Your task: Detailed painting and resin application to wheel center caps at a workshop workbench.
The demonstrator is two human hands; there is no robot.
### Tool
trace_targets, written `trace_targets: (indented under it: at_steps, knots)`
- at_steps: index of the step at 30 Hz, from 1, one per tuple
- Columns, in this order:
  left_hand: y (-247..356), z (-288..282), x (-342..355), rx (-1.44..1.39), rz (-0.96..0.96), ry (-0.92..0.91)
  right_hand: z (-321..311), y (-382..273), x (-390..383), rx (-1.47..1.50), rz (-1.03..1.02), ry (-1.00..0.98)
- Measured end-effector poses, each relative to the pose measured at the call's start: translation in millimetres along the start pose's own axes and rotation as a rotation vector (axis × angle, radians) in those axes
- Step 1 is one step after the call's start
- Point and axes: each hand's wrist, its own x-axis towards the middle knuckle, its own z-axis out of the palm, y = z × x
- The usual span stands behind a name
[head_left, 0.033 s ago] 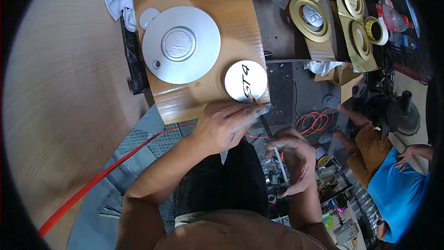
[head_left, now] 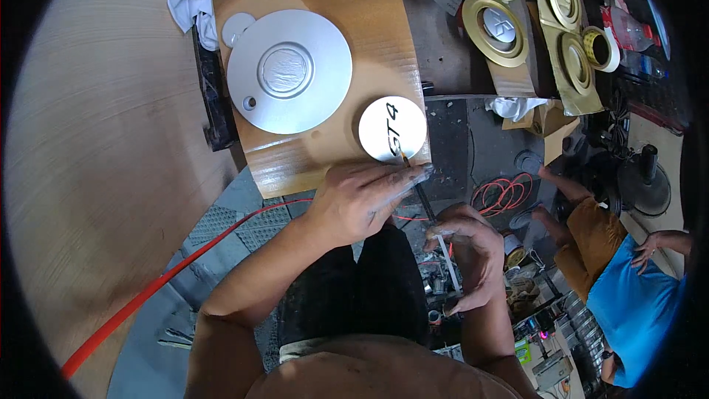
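1. White disc [head_left: 392, 130] on brown board's [head_left: 295, 166] corner; brush [head_left: 426, 203] tip at its lower edge, contact unclear.
2. Right hand [head_left: 476, 251] curled round brush handle.
3. Left hand [head_left: 358, 199] over brush; underside hidden, can't tell its grip.

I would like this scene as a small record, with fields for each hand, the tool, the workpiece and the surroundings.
Left hand: fingers beside the slim dark tool; grip unclear
Right hand: holds the same tool farther back
Tool position: tip at the white disc's near edge
Workpiece: white disc, black lettering, on brown board
Surroundings: large silver disc, gold rings, tape roll, another person
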Motion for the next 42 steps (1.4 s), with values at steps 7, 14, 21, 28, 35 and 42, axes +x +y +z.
trace_targets:
  at_steps: [7,14,21,28,35,42]
  knots:
    - [-1.0,0.4,-1.2,0.019,0.015,0.003,1.1,1.4,-1.8,0.003,-0.003,0.013]
    - [-1.3,0.8,-1.1,0.008,0.012,-0.009,2.6,0.1,-2.2,0.017,0.010,0.026]
    - [-2.1,1.2,-0.6,0.015,0.022,0.002,4.4,-1.0,-1.3,0.014,0.009,0.036]
    - [-0.2,-0.1,0.7,0.019,0.015,-0.013,4.0,-1.0,-3.1,0.011,0.017,0.037]
    - [-1.1,-0.1,-0.3,0.009,0.016,-0.018,3.3,-0.7,-3.2,0.017,0.021,0.038]
    - [-3.1,2.9,-1.2,0.015,0.036,0.006,1.5,1.4,-3.9,0.009,0.000,0.020]
